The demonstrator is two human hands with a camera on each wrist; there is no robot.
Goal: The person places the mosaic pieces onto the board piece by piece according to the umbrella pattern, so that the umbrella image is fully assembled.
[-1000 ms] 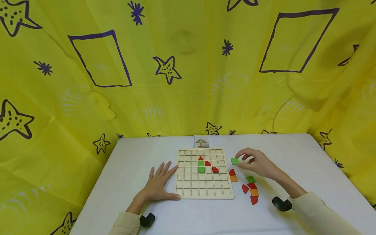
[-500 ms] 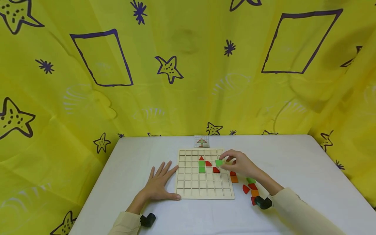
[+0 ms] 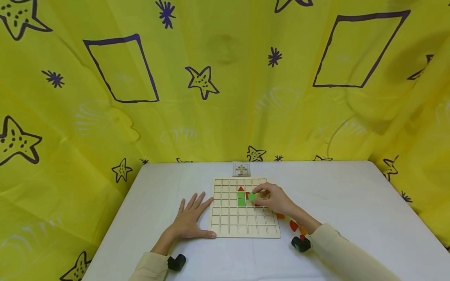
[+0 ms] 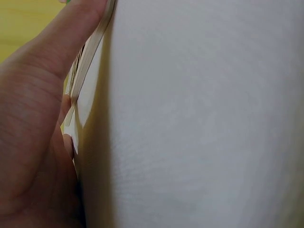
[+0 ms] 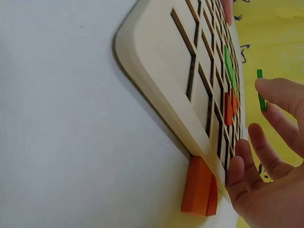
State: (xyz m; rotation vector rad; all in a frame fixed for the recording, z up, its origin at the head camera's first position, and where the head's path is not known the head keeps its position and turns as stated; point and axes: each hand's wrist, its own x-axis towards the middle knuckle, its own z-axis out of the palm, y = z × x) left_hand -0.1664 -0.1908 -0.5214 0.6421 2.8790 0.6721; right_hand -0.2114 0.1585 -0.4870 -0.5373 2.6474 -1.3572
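Observation:
My right hand (image 3: 275, 200) pinches a green square tile (image 3: 251, 197) between thumb and forefinger over the wooden grid board (image 3: 228, 220). In the right wrist view the green tile (image 5: 261, 90) appears edge-on, raised off the board. Set in the board are a red triangle tile (image 3: 240, 189) with two green squares (image 3: 241, 198) in a column below it. Two red tiles to their right are partly covered by the right hand and the held tile. My left hand (image 3: 191, 220) rests spread on the table, its fingertip and thumb tip at the board's left edge.
A small pattern card (image 3: 241, 169) lies behind the board. Right of the board are loose tiles, among them an orange square (image 5: 197, 185) against its edge and a red quarter-circle (image 3: 293, 225); the right forearm hides some. A yellow curtain (image 3: 225, 117) hangs behind the white table.
The right hand has carried the green square tile leftward from beside the board to over its middle, beside the green column. The left hand has stayed in place.

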